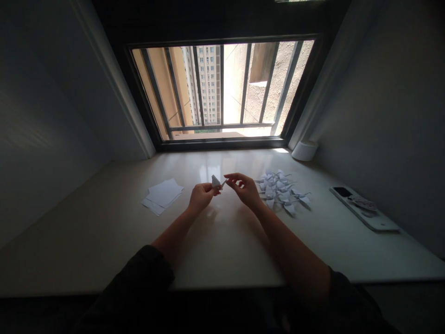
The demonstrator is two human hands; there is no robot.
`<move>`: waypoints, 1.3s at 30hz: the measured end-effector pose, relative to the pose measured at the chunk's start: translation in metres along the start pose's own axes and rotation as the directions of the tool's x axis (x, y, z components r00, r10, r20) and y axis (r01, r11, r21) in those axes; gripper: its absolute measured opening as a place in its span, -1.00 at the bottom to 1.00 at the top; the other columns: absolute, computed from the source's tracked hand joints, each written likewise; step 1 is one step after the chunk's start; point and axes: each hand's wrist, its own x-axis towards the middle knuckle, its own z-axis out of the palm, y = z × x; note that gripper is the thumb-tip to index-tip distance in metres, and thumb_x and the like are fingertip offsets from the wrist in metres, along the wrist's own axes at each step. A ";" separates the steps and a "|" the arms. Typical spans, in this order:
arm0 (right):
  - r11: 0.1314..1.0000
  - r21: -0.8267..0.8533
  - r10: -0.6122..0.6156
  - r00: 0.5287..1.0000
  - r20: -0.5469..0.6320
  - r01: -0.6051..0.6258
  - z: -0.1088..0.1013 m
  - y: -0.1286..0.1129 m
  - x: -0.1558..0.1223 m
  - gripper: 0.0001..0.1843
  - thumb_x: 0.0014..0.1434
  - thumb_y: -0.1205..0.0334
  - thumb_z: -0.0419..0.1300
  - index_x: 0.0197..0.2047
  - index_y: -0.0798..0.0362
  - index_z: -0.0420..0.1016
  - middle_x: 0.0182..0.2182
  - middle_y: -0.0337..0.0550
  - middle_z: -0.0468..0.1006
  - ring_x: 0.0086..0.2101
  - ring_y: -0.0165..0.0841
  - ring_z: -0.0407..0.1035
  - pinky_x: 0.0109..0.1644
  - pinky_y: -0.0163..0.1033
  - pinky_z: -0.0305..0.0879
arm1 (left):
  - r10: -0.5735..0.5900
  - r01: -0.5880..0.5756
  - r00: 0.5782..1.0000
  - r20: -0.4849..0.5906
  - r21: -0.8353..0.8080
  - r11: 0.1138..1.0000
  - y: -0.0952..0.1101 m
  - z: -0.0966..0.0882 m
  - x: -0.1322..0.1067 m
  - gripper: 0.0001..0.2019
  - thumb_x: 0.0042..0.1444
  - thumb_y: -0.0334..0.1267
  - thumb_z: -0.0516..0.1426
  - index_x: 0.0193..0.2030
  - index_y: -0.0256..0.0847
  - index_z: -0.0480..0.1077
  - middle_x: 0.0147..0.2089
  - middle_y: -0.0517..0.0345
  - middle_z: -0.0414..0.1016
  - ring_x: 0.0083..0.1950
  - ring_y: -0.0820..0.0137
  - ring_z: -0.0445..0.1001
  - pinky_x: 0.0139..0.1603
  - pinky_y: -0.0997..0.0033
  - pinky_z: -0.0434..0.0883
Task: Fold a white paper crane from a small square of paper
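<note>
A white folded paper crane point(216, 181) is held up over the middle of the sill, its body pinched in the fingers of my left hand point(201, 195). From the other side, my right hand point(243, 186) has thumb and forefinger closed on the crane's thin pointed end. Close by on the right lies a heap of white paper cranes point(278, 188), partly behind my right hand. Some loose sheets of white paper point(163, 194) overlap one another to the left of my hands.
A phone point(365, 208) lies at the right with a small decorated object on its back. Near the right corner of the window point(222, 93) stands a white cylinder point(305, 150). Walls flank the pale sill point(114, 241), whose front edge is nearest me.
</note>
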 end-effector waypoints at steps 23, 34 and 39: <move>0.999 -0.005 -0.052 0.995 0.081 0.052 -0.005 -0.004 0.000 -0.86 0.06 0.13 0.19 -0.33 0.00 0.43 -0.37 -0.20 0.54 -0.36 -0.35 0.40 -0.31 -0.26 0.21 | -0.101 0.112 0.983 0.151 -0.065 0.992 0.005 -0.006 0.001 -0.62 -0.09 0.06 0.20 -0.36 -0.25 0.55 -0.38 0.02 0.57 -0.34 0.36 0.47 -0.33 0.42 0.31; 0.988 -0.092 -0.129 0.991 -0.020 0.127 -0.004 -0.011 -0.004 -0.79 0.08 0.05 0.22 -0.30 -0.03 0.57 -0.38 -0.17 0.57 -0.36 -0.33 0.42 -0.27 -0.21 0.26 | 0.136 -0.110 0.984 -0.118 0.204 0.973 0.006 -0.006 -0.001 -0.66 -0.02 0.05 0.17 -0.34 -0.18 0.56 -0.37 0.07 0.59 -0.36 0.35 0.49 -0.32 0.42 0.30; 0.998 -0.056 -0.028 0.999 -0.019 0.026 -0.005 0.000 0.000 -0.74 0.02 -0.03 0.27 -0.37 -0.03 0.63 -0.39 -0.14 0.58 -0.38 -0.33 0.41 -0.33 -0.23 0.25 | 0.267 -0.139 0.947 -0.179 0.521 0.842 0.011 -0.008 -0.007 -0.71 0.05 0.03 0.13 -0.37 -0.11 0.56 -0.40 0.14 0.57 -0.42 0.38 0.43 -0.38 0.45 0.21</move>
